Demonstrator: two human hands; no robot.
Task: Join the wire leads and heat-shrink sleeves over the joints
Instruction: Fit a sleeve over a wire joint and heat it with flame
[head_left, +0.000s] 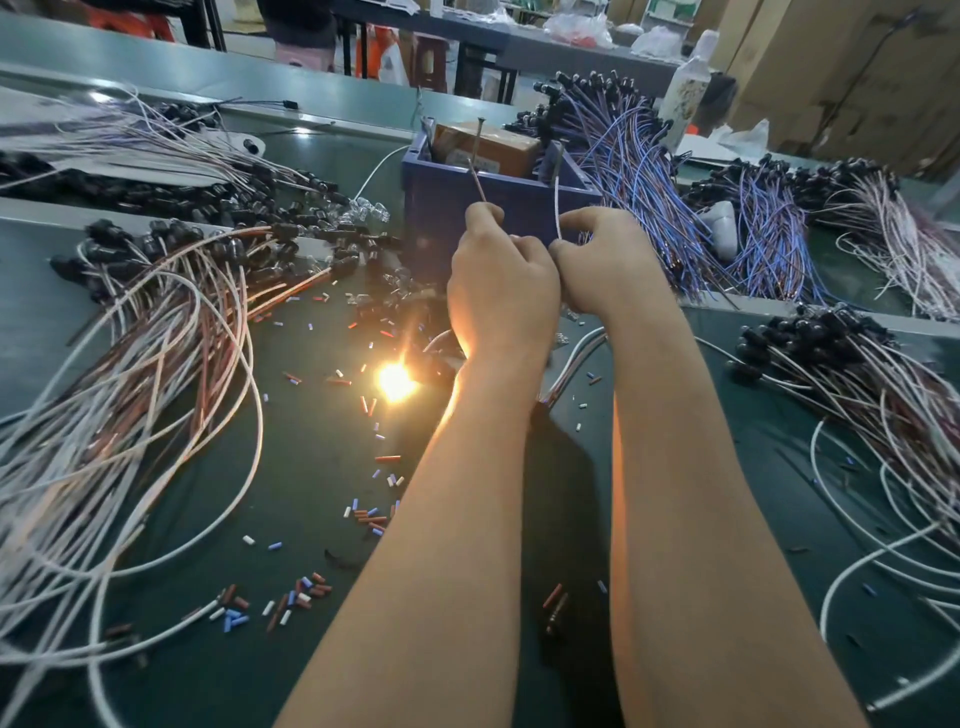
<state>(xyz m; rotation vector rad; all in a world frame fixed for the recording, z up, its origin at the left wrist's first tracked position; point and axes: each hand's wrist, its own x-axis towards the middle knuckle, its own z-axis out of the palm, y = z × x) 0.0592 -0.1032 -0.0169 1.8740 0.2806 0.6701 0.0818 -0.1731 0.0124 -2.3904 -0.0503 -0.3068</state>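
My left hand (501, 288) and my right hand (605, 265) are raised together over the middle of the bench, knuckles touching. The left hand pinches a brown wire lead (478, 184) whose bare end sticks up. A white wire lead (557, 208) rises from the thumb and finger of the right hand. The joint between the two hands is hidden by the fingers. A small flame (395, 378) burns on the green bench below my left wrist. Short red, white and blue sleeve pieces (291, 603) lie scattered on the bench.
A blue plastic crate (498, 208) with a cardboard box stands just behind my hands. Bundles of brown and white wires (145, 374) fill the left, blue wires (639, 171) the back right, more white ones (883, 415) the right. A bottle (688, 98) stands far back.
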